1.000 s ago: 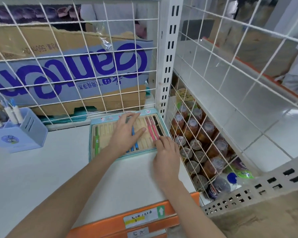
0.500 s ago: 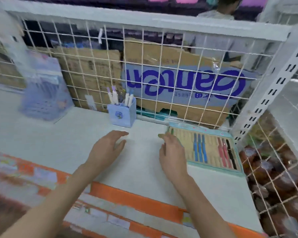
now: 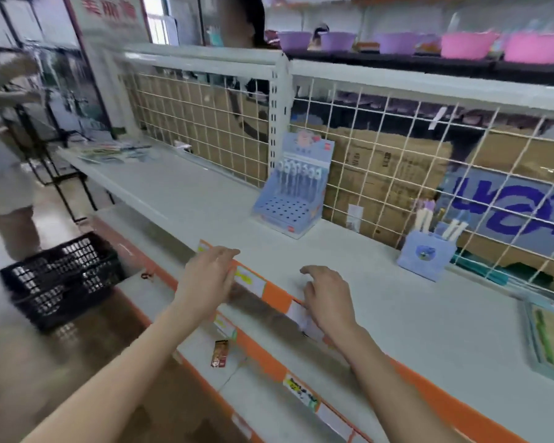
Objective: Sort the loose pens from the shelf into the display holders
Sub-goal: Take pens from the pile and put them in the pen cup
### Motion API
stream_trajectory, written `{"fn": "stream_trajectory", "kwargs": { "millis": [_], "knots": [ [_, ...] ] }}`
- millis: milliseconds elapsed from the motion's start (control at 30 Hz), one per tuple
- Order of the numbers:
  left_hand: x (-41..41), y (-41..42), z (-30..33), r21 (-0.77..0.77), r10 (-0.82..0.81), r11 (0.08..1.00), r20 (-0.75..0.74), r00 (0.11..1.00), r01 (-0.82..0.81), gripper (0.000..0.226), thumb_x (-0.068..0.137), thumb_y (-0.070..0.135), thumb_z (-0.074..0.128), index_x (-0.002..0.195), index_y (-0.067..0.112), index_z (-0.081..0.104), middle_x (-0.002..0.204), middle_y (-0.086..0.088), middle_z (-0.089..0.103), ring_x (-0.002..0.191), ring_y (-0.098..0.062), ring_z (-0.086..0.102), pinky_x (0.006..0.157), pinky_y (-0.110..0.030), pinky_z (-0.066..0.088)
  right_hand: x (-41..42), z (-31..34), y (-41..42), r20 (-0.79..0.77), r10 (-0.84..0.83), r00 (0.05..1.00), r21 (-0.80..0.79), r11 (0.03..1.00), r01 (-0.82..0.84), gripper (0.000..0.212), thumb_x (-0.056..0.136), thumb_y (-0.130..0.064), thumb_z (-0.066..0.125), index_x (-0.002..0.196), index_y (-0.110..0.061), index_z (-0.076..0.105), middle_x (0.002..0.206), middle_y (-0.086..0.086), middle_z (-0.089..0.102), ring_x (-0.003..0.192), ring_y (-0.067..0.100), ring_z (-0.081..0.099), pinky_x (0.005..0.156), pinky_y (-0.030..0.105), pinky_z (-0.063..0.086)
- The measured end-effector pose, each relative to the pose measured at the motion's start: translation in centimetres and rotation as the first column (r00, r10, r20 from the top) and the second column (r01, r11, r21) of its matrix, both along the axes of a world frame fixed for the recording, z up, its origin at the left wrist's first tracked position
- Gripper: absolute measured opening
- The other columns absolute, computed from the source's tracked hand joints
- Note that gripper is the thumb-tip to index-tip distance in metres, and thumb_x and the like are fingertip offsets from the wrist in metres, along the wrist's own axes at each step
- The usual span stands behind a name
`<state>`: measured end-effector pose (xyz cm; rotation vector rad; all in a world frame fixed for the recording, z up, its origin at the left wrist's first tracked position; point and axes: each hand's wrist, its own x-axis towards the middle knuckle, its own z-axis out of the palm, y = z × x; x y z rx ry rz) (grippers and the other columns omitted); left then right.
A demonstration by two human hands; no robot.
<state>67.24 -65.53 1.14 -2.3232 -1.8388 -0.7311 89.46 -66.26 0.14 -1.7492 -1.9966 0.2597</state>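
My left hand (image 3: 210,276) hovers over the shelf's orange front edge (image 3: 279,295), fingers relaxed and holding nothing. My right hand (image 3: 327,297) hangs just above the white shelf (image 3: 413,314) near that edge, fingers loosely curved, also holding nothing. A tall blue display holder (image 3: 293,193) with a row of pens and a perforated base stands at the back against the wire grid. To its right sits a small blue pen cup (image 3: 427,255) with a few pens. The flat pen tray (image 3: 549,343) shows at the far right edge.
A white wire grid (image 3: 381,139) backs the shelf, with cardboard boxes behind it. A black plastic basket (image 3: 61,276) stands on the floor at left, next to a person's legs. A lower shelf with price labels runs below; a small packet (image 3: 219,353) lies there. Bowls line the top shelf.
My view has swung left, away from the pen tray. Both hands left the tray and moved left along the shelf's front edge, holding nothing.
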Motion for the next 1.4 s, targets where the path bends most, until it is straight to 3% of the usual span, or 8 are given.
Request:
{"fn": "stream_trajectory", "kwargs": {
  "millis": [167,267,500,700,800,967,1100,1400],
  "knots": [
    [-7.7,0.1,0.1,0.013,0.078,0.997,-0.121,0.99,-0.077,0.039,0.076,0.023,0.042,0.099,0.006,0.069,0.091,-0.012,0.068,0.08,-0.032,0.067,0.067,-0.043,0.055,-9.4,0.2,2.1,0.073,0.104,0.992,0.055,0.993,-0.108,0.043,0.086,-0.005,0.047,0.126,-0.017,0.055,0.13,0.004,0.056,0.119,0.027,0.048,0.097,0.032,0.035],
    [-11.1,-0.1,0.0,0.041,0.137,0.99,-0.139,0.981,-0.133,0.031,0.07,0.009,0.068,0.101,0.005,0.069,0.092,-0.013,0.068,0.081,-0.034,0.066,0.069,-0.044,0.054,-14.1,0.6,2.7,0.134,0.157,0.979,0.055,0.985,-0.165,0.048,0.084,-0.006,0.048,0.13,-0.018,0.051,0.13,0.004,0.053,0.12,0.028,0.045,0.098,0.034,0.033],
    [-16.9,0.4,-1.5,0.074,0.291,0.955,-0.063,0.955,-0.287,0.04,0.063,0.004,0.075,0.103,0.01,0.069,0.098,-0.011,0.067,0.095,-0.032,0.064,0.088,-0.061,0.043,-21.3,0.0,5.3,0.224,0.277,0.934,0.012,0.958,-0.287,0.053,0.092,-0.013,0.043,0.144,-0.02,0.032,0.151,0.007,0.028,0.136,0.029,0.027,0.111,0.041,0.02],
    [-22.0,2.9,-3.5,0.015,0.33,0.944,-0.025,0.944,-0.33,0.04,0.069,0.01,0.078,0.108,0.013,0.068,0.103,-0.008,0.067,0.099,-0.03,0.064,0.093,-0.06,0.039,-27.3,-1.8,10.0,0.236,0.333,0.913,-0.053,0.943,-0.33,0.056,0.094,-0.014,0.039,0.147,-0.023,0.022,0.153,0.005,0.022,0.138,0.028,0.022,0.113,0.042,0.017],
    [-26.0,6.3,-3.7,0.005,0.369,0.929,-0.062,0.927,-0.37,0.035,0.077,0.014,0.072,0.112,0.015,0.066,0.109,-0.006,0.065,0.106,-0.028,0.061,0.098,-0.058,0.036,-31.0,-2.0,13.6,0.211,0.383,0.899,-0.067,0.924,-0.378,0.054,0.096,-0.015,0.037,0.147,-0.023,0.021,0.154,0.004,0.019,0.139,0.028,0.021,0.114,0.042,0.016],
    [-32.4,13.9,-2.1,-0.011,0.452,0.891,-0.083,0.888,-0.454,0.043,0.096,0.025,0.047,0.138,0.022,0.042,0.139,0.0,0.044,0.134,-0.02,0.033,0.115,-0.045,0.01,-37.4,-1.5,22.6,0.152,0.396,0.905,-0.059,0.918,-0.392,0.052,0.095,-0.014,0.037,0.145,-0.024,0.026,0.154,0.003,0.02,0.139,0.027,0.021,0.114,0.041,0.014],
    [-37.4,20.1,-1.3,-0.026,0.457,0.888,-0.061,0.887,-0.459,0.039,0.088,0.015,0.06,0.127,0.015,0.057,0.127,-0.008,0.057,0.124,-0.029,0.049,0.109,-0.056,0.024,-42.7,-0.7,29.6,0.119,0.417,0.901,-0.099,0.908,-0.408,0.053,0.096,-0.01,0.032,0.146,-0.023,0.023,0.156,0.002,0.016,0.141,0.026,0.016,0.115,0.042,0.009],
    [-44.7,28.1,-2.7,-0.118,0.487,0.867,0.002,0.873,-0.483,0.038,0.093,0.027,0.053,0.13,0.019,0.053,0.131,-0.004,0.054,0.121,-0.024,0.05,0.106,-0.045,0.029,-50.7,-1.5,38.8,0.048,0.482,0.875,-0.161,0.868,-0.47,0.051,0.093,-0.011,0.038,0.143,-0.024,0.032,0.149,0.003,0.03,0.135,0.023,0.029,0.11,0.036,0.02]
  ]
}}
